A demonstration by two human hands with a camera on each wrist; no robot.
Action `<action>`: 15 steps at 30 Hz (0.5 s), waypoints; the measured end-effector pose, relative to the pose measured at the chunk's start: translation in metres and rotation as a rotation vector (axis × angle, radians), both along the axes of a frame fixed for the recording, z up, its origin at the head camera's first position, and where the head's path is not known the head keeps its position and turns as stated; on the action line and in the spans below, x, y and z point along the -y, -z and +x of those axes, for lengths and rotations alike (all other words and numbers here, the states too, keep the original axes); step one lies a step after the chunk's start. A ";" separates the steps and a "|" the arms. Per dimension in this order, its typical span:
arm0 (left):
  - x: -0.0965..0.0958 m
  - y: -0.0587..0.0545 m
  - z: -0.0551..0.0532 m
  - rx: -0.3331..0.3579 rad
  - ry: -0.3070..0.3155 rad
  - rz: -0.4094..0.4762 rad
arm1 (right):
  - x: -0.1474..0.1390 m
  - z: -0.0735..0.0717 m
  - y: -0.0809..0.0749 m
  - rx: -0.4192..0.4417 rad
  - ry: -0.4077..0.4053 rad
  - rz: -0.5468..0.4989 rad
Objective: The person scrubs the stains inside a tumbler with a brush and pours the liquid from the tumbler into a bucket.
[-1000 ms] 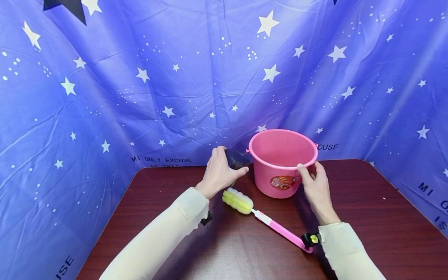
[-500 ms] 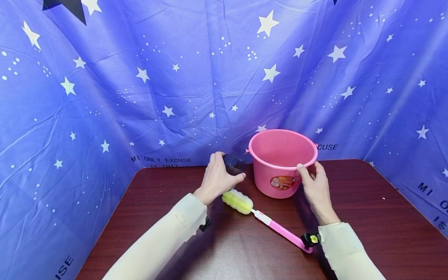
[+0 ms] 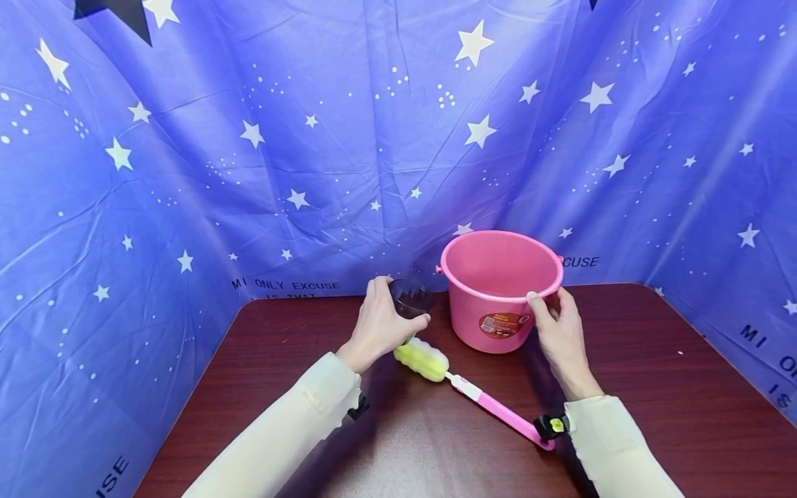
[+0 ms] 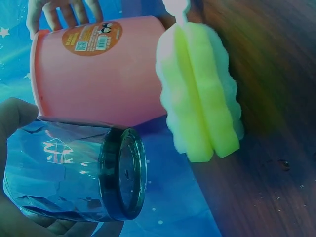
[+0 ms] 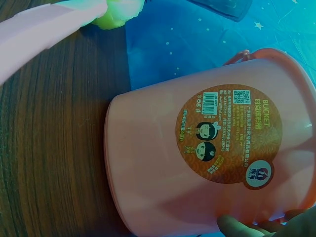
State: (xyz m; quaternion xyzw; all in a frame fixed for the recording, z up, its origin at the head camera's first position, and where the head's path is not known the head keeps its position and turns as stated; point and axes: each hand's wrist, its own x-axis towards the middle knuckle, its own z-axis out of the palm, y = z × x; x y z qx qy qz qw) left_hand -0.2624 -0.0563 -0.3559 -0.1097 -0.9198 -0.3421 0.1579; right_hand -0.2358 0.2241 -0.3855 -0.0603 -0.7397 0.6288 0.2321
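Observation:
In the head view my left hand (image 3: 381, 320) grips a dark see-through cup (image 3: 412, 299), thumb on the near side and fingers round the far side. The left wrist view shows the cup (image 4: 69, 170) clear of the table, its thick base facing right. My right hand (image 3: 562, 335) holds the rim of a pink bucket (image 3: 463, 315) at its near right side, thumb outside; the bucket stands upright on the table. A sponge brush (image 3: 422, 360) with a yellow and white head and a pink handle lies in front of both, its head just below the cup.
The dark red-brown wooden table (image 3: 274, 387) ends at the back against a blue star-printed cloth (image 3: 349, 173), which also hangs at both sides. The brush handle (image 3: 507, 418) reaches toward my right wrist, where a black strap (image 3: 551, 427) sits.
My left hand has drawn the cup a little toward me and to the left, away from the bucket. The right hand, bucket and brush stay in place.

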 end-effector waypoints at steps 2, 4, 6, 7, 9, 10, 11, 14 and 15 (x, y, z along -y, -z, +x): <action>0.001 0.002 0.001 0.005 0.003 0.010 | 0.000 0.000 0.000 -0.001 0.001 -0.001; 0.003 0.005 0.002 0.007 0.003 0.023 | 0.000 0.000 0.000 -0.003 0.000 -0.002; 0.004 0.007 0.004 0.002 0.003 0.036 | 0.000 -0.001 0.000 -0.001 0.001 0.000; 0.005 0.008 0.004 -0.001 0.002 0.043 | 0.000 -0.001 0.000 0.000 0.001 0.001; 0.007 0.010 0.005 -0.007 -0.001 0.060 | 0.000 -0.001 0.000 0.003 0.002 0.003; 0.008 0.011 0.006 -0.008 -0.003 0.068 | 0.000 -0.001 0.000 0.005 0.002 0.002; 0.008 0.012 0.006 -0.009 -0.004 0.075 | 0.000 -0.001 0.001 0.006 0.003 0.000; 0.011 0.014 0.008 -0.010 -0.013 0.090 | 0.000 -0.001 0.001 0.011 0.003 -0.005; 0.011 0.015 0.008 -0.012 -0.016 0.093 | 0.000 -0.001 0.001 0.012 0.003 -0.005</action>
